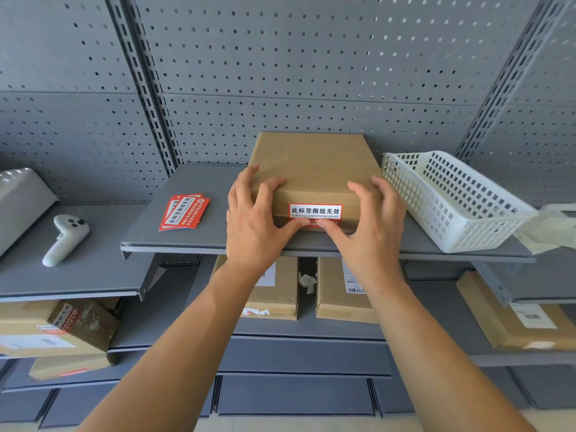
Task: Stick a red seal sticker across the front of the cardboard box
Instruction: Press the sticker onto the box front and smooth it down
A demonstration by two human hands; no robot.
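Red-and-white rectangular seal sticker [315, 211] already wraps the front top edge of the flat brown cardboard box [311, 169] on the grey metal shelf [187, 238], so I'd have left hand [254, 219] and right hand [372, 219], each grip loose, thumb-press outward from centre.

The grey metal shelf [187, 238] projects from a perforated grey back panel. At its centre lies a flat brown cardboard box [311, 163], its front face flush with the shelf's front edge. At 9 o'clock from the box lies a fanned stack of red rectangular seal stickers [184, 212], well apart from it. At 3 o'clock sits a white plastic lattice basket [452, 201], just beside the box and angled toward the front edge.
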